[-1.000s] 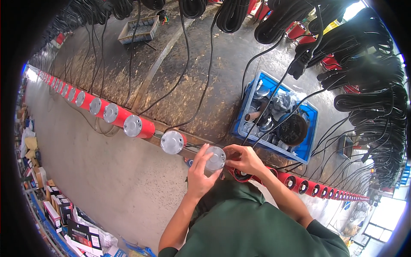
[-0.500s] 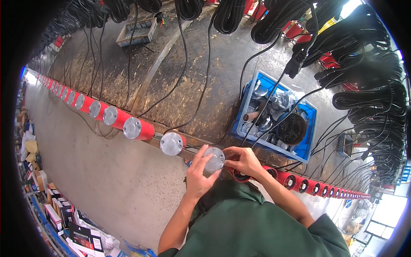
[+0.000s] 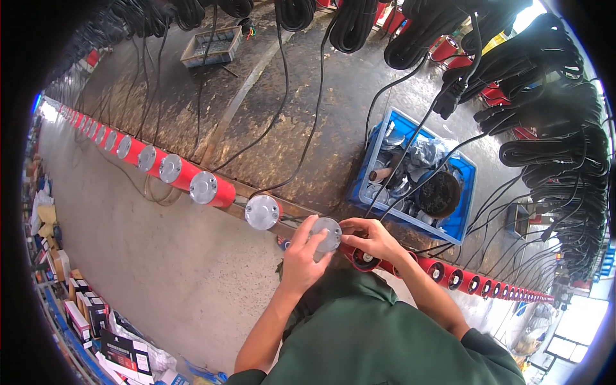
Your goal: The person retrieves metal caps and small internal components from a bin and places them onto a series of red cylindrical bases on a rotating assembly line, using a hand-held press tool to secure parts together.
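- One cap (image 3: 331, 236): at the near edge of the counter (image 3: 276, 147), face upward.
- Left hand (image 3: 305, 259): grasping the cap between fingers and thumb.
- Right hand (image 3: 372, 239): at the cap's right edge; its grip cannot be told.
- Capped cylinders (image 3: 222, 191): row, left.
- Open cylinders (image 3: 365, 258): row, right.
- Blue crate (image 3: 467, 202): on the counter.

Only view: left head-worn fisheye, looking down over the torso (image 3: 385, 340), left hand (image 3: 303, 260) and right hand (image 3: 378, 240) near, surface (image 3: 346, 109) beyond.
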`<state>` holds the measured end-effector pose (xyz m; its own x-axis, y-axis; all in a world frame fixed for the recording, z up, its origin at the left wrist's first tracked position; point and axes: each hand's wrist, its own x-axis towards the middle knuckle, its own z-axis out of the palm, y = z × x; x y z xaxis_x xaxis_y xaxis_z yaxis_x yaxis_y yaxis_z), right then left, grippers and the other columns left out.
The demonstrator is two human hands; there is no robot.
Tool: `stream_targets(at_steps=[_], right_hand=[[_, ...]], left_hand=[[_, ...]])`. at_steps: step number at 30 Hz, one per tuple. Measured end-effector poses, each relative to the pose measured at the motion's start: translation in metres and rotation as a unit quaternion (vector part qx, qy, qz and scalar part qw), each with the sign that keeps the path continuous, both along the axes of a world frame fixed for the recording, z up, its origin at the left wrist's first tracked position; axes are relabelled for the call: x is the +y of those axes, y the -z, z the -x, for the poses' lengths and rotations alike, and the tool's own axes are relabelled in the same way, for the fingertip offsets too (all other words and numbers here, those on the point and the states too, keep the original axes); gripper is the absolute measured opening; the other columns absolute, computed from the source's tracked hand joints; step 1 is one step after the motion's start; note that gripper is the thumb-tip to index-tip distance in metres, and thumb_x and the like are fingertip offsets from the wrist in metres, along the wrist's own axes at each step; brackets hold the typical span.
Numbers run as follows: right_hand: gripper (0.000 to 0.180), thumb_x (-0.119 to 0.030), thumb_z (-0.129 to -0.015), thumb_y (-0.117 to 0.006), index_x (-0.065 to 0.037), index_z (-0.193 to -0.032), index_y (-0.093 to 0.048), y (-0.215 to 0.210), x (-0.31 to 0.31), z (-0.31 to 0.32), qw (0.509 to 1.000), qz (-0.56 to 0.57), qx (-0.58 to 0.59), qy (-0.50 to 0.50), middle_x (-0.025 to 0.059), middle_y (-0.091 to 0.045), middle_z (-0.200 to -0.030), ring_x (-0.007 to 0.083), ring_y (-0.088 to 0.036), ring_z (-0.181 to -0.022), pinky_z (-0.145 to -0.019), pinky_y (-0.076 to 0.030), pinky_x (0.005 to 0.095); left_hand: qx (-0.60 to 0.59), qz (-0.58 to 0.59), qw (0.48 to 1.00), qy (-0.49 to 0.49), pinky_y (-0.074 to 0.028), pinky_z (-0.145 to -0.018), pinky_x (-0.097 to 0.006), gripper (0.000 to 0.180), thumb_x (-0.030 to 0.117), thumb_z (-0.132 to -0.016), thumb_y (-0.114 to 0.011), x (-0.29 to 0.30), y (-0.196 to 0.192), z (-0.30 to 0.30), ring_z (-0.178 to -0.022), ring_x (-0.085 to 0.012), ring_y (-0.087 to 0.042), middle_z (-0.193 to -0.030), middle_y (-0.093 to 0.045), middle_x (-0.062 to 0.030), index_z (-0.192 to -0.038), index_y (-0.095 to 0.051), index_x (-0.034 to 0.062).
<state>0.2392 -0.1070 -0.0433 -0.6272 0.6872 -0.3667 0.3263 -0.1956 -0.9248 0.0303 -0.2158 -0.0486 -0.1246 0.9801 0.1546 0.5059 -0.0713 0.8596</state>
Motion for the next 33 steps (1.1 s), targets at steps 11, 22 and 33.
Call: stream_targets(at_steps=[11,22,33], right_hand=[[0.037,-0.017,-0.099,-0.076,0.005,-0.127,-0.069,-0.006,0.001,0.003,0.997,-0.06,-0.052,-0.017,0.0129,-0.08,-0.104,0.0114,-0.073,-0.087,-0.076,-0.058,0.0299],[0.024,-0.02,-0.102,-0.068,-0.004,-0.118,-0.059,-0.01,0.057,0.02,0.896,0.184,0.06,0.399,0.0085,-0.064,-0.109,0.0193,-0.067,-0.095,-0.08,-0.056,0.0322],[0.018,-0.026,-0.097,-0.066,-0.009,-0.099,-0.061,0.067,0.161,-0.014,0.811,0.294,-0.077,0.501,0.0097,-0.063,-0.096,0.026,-0.062,-0.073,-0.06,-0.052,0.043]], left_hand=[[-0.024,-0.02,0.999,0.018,-0.053,-0.11,-0.046,0.05,0.007,-0.074,-0.091,-0.003,0.017,0.006,-0.137,-0.0426,-0.059,-0.15,-0.057,-0.0224,-0.12,-0.073,0.0027],[-0.013,-0.082,0.996,0.016,-0.057,-0.103,-0.047,0.052,0.01,-0.072,-0.094,-0.004,0.031,0.006,-0.126,-0.0439,-0.066,-0.147,-0.061,-0.0215,-0.119,-0.073,0.006],[-0.071,-0.085,0.994,0.007,-0.048,-0.114,-0.047,0.093,0.022,-0.075,-0.095,0.006,0.015,-0.006,-0.135,-0.0407,-0.058,-0.148,-0.057,-0.0211,-0.151,-0.046,0.0]])
